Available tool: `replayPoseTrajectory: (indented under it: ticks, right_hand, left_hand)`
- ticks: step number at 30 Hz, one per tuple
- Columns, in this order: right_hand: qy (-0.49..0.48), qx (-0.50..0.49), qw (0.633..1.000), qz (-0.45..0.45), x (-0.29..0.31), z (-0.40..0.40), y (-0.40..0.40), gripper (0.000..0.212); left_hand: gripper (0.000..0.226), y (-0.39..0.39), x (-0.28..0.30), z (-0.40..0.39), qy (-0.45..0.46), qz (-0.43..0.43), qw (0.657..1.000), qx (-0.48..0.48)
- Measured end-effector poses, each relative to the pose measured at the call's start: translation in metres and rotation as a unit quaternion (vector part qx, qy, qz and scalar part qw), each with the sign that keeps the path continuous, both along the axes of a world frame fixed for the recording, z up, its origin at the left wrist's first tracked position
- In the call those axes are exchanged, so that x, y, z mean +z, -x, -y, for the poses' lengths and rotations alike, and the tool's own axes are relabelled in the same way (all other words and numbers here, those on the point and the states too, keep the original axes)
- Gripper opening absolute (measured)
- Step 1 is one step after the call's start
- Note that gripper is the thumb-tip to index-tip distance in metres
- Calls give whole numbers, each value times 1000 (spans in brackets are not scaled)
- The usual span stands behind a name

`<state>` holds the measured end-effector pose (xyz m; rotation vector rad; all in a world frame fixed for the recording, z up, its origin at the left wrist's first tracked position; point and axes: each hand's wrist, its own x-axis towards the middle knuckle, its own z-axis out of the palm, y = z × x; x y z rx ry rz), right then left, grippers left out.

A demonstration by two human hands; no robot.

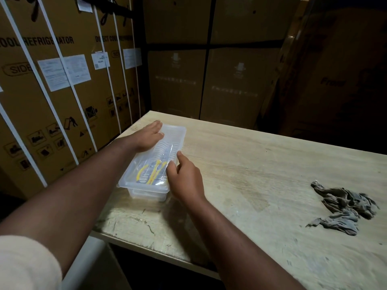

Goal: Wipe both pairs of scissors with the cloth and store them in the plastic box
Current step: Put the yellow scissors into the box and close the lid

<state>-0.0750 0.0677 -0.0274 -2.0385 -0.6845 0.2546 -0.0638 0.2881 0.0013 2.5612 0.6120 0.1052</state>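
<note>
A clear plastic box with its clear lid on top stands near the table's left edge. Through the lid I see yellow-handled scissors lying inside. My left hand lies flat on the lid's far left part, fingers straight. My right hand touches the lid's right rim with loosely bent fingers, the index finger pointing out. The crumpled grey cloth lies apart on the table's right side.
The worn wooden table reaches to the right and toward me. Tall strapped cardboard boxes stand close on the left, and more dark boxes behind the table.
</note>
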Motion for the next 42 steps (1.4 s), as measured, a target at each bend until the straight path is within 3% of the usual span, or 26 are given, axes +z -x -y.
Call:
replayPoseTrajectory:
  ticks: [6,11,16,25,28,31,35,38,42]
  right_hand:
    - [11,8,1000,22,-2,3,0,59]
    - [78,48,981,171,17,-6,-29,71]
    - [201,115,965,122,26,-55,-104,73]
    - [204,74,966,143,11,-72,-118,70]
    - [231,81,961,128,17,-72,-117,70]
    - [203,74,972,91,22,-62,-98,77]
    - [49,84,984,148,21,-12,-29,69]
    - [45,158,964,209,4,24,23,56]
    - [31,171,972,156,-5,30,46,55]
  left_hand:
    - [56,-5,-2,-6,31,42,999,4]
    - [54,-5,-6,-15,26,49,998,-22]
    - [53,-5,-7,-14,31,55,998,-27]
    - [53,-8,-14,-23,49,69,996,-24]
    - [51,-5,-9,-15,10,61,998,-22]
    - [52,1,2,-4,-61,60,996,-9]
    - [51,15,21,6,-58,71,995,27]
    - [55,33,17,15,-34,15,999,-32]
    - [62,45,2,19,-36,-6,998,-43]
